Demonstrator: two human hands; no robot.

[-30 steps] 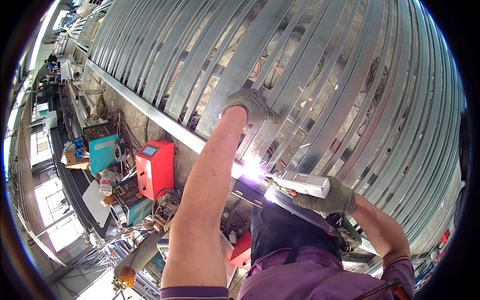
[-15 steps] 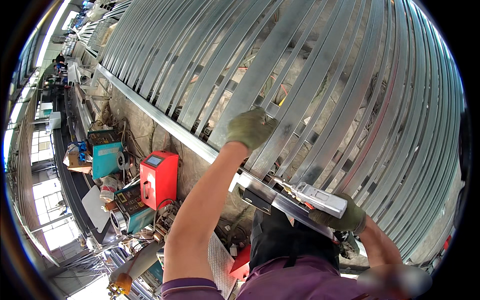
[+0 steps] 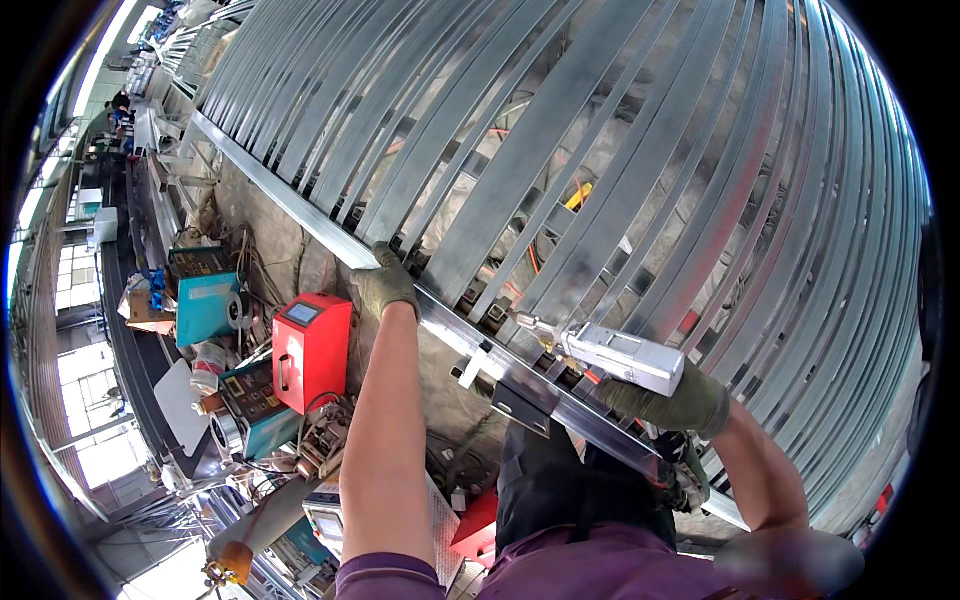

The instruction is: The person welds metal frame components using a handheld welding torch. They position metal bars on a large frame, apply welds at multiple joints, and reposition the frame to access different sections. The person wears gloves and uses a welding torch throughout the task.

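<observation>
My left hand [image 3: 386, 284], in a green work glove, is closed over the long galvanized steel edge rail [image 3: 310, 217] of a big slatted metal frame. In my right hand [image 3: 672, 402], gloved too, is a grey boxy welding gun [image 3: 625, 356], held above the near part of that rail. The gun's narrow nozzle points left, over the ends of the slats. Flat steel slats [image 3: 530, 150] run away from the rail side by side, with gaps between them. A small white block [image 3: 474, 366] and a dark flat plate [image 3: 524, 405] sit at the rail between my arms.
Left of the frame stand a red machine with a small screen [image 3: 313, 350], two teal machines [image 3: 208, 308], cables and a gas cylinder [image 3: 265, 525]. A yellow object [image 3: 578, 196] and hoses show on the floor beneath the slats.
My left hand has moved left and back from over the slats onto the edge rail. The welding gun in my right hand has shifted slightly left and up.
</observation>
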